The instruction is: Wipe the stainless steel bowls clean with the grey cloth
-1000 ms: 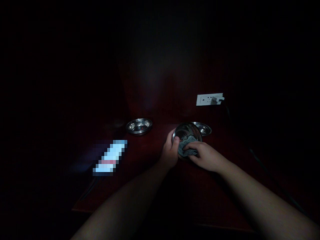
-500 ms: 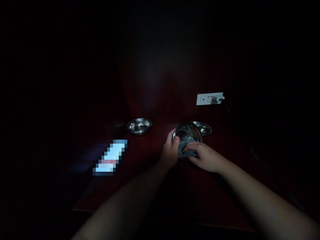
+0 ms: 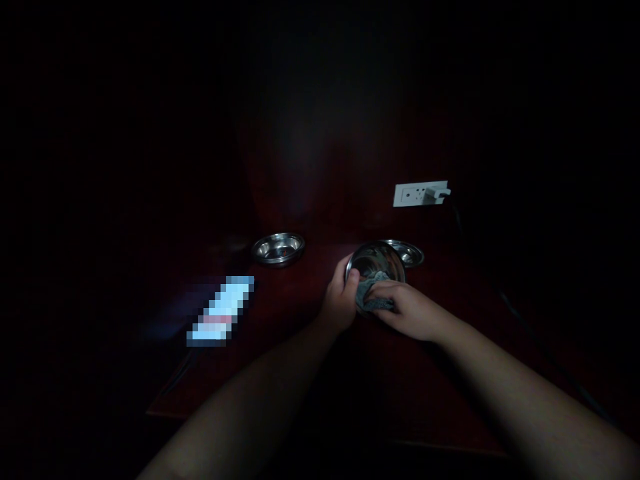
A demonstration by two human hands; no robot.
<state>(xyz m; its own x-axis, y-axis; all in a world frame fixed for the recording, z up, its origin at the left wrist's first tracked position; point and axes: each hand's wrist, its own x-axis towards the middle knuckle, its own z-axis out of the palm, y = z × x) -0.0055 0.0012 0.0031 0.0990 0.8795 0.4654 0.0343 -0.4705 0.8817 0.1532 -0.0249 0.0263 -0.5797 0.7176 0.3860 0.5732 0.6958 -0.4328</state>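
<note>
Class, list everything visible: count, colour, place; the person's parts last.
Bowl: one, silver, centre
Cloth: one, greenish, against bowl
Shallow dish: one visible, silver, left of bowl
Flat dish: one, silver, behind bowl
Pixelated panel: one, bluish, left
Table: one, reddish, below dishes
Wall: one, reddish, back
Socket plate: one, white, wall
Plug: one, white, in socket plate
Cables: count unclear, dark, both sides
Left hand: one, bare, on bowl
Right hand: one, bare, holding cloth
Forearms: two, bare, foreground

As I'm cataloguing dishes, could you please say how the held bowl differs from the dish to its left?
The held bowl is tilted; the left dish sits upright on the table. The left hand grips the held bowl, while no hand touches the left dish. A cloth touches the held bowl, not the left dish. Both are shiny metal.
</note>
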